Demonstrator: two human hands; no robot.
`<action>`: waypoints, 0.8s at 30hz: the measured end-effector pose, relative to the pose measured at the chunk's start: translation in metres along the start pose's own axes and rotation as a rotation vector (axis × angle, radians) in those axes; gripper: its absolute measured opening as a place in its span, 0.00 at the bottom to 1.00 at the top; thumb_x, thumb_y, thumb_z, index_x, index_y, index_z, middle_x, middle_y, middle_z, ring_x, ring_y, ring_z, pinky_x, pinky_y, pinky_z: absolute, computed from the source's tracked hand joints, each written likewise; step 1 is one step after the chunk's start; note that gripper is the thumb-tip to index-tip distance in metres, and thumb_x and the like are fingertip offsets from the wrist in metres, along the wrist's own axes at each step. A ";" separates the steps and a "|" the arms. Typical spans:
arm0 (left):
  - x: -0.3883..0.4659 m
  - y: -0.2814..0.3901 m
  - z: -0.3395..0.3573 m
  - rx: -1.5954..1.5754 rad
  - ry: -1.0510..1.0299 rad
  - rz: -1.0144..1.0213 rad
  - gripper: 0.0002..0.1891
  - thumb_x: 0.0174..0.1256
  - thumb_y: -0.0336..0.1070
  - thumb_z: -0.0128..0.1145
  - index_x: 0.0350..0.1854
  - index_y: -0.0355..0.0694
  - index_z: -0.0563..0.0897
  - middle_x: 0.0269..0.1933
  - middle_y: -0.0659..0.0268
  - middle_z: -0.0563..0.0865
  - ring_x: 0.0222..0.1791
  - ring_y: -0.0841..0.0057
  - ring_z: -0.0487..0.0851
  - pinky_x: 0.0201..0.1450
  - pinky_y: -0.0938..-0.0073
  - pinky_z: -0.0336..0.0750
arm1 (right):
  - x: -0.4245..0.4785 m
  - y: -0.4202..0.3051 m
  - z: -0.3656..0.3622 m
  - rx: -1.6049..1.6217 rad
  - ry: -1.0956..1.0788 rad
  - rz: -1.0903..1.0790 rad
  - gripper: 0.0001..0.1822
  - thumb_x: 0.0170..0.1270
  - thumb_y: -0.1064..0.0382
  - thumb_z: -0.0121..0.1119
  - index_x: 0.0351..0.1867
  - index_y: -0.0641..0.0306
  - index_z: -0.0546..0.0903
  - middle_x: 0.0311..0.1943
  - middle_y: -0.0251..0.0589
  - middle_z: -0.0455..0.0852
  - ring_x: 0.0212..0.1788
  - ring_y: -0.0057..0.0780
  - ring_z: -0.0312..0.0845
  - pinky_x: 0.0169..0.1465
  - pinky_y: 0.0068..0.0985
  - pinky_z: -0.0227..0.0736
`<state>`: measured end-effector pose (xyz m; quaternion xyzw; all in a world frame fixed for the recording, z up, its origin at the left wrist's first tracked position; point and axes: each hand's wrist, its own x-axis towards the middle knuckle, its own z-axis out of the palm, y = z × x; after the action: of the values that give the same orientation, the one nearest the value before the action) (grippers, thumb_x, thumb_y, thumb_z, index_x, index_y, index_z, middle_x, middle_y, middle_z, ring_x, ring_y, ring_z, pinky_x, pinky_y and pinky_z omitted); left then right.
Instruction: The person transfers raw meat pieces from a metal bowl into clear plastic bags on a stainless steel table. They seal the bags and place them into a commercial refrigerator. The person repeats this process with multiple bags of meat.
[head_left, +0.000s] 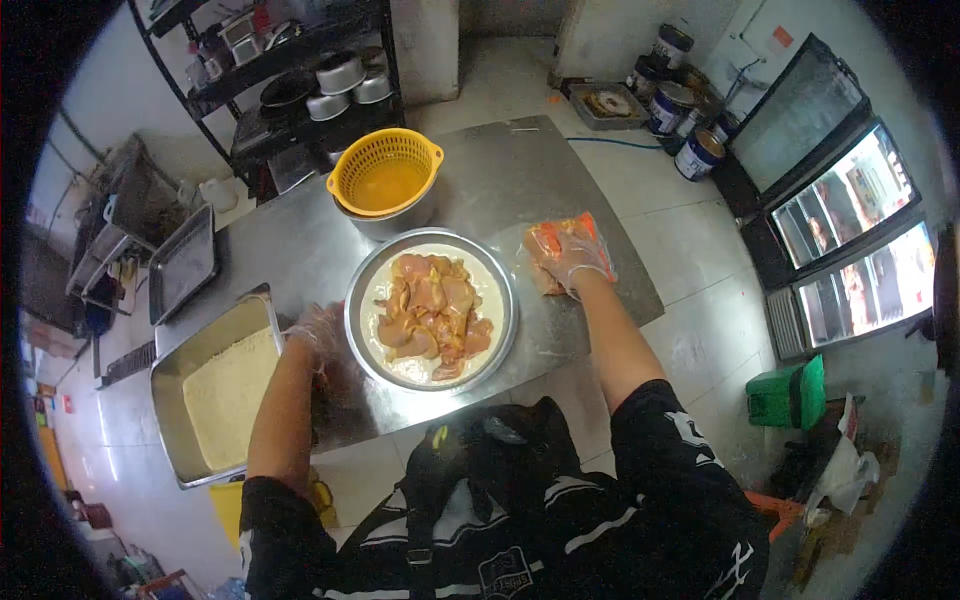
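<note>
A round metal bowl (507, 330) stands before me on the steel table. Raw chicken pieces (431, 307) are heaped in its middle, in a pale, creamy liquid (486, 289). My right hand (574, 259), in a clear plastic glove, is on a clear and orange plastic bag (589, 225) of what looks like raw meat, right of the bowl. My left hand (319, 326), also gloved, is between the bowl and a deep metal pan (171, 405). Something reddish shows beside it; whether those fingers hold it is unclear. Pale yellow flour-like powder (229, 397) covers the pan's floor.
A yellow plastic colander (431, 154) sits in a metal pot (405, 221) behind the bowl. An empty sheet tray (184, 262) leans at the steel table's (495, 165) left end. Shelving with pots (337, 73) stands behind; a lit glass-door fridge (847, 195) is at right.
</note>
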<state>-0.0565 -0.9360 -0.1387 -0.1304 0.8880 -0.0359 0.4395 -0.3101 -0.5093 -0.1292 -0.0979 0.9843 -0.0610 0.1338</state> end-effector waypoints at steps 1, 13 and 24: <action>0.015 -0.014 0.025 0.102 0.181 0.030 0.53 0.52 0.52 0.72 0.80 0.42 0.58 0.77 0.51 0.64 0.76 0.48 0.65 0.73 0.50 0.66 | -0.009 -0.006 -0.024 -0.058 -0.058 -0.045 0.46 0.59 0.34 0.65 0.77 0.47 0.66 0.77 0.48 0.65 0.78 0.45 0.57 0.77 0.37 0.58; -0.006 0.004 0.021 -0.378 0.228 -0.079 0.22 0.59 0.53 0.67 0.50 0.44 0.90 0.52 0.52 0.90 0.54 0.61 0.88 0.57 0.60 0.81 | -0.003 0.091 -0.007 0.853 0.098 -0.158 0.27 0.64 0.63 0.68 0.63 0.68 0.76 0.58 0.45 0.83 0.60 0.33 0.79 0.64 0.31 0.73; -0.159 0.058 0.020 -0.669 0.231 -0.131 0.31 0.51 0.51 0.75 0.57 0.43 0.83 0.47 0.55 0.91 0.55 0.60 0.88 0.55 0.58 0.81 | -0.054 0.090 0.019 1.430 -0.465 -0.587 0.17 0.67 0.62 0.68 0.54 0.65 0.81 0.49 0.38 0.85 0.50 0.27 0.82 0.53 0.30 0.81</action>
<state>0.0405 -0.8374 -0.0385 -0.3189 0.8841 0.2139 0.2662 -0.2693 -0.4127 -0.1469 -0.2531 0.5882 -0.6867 0.3440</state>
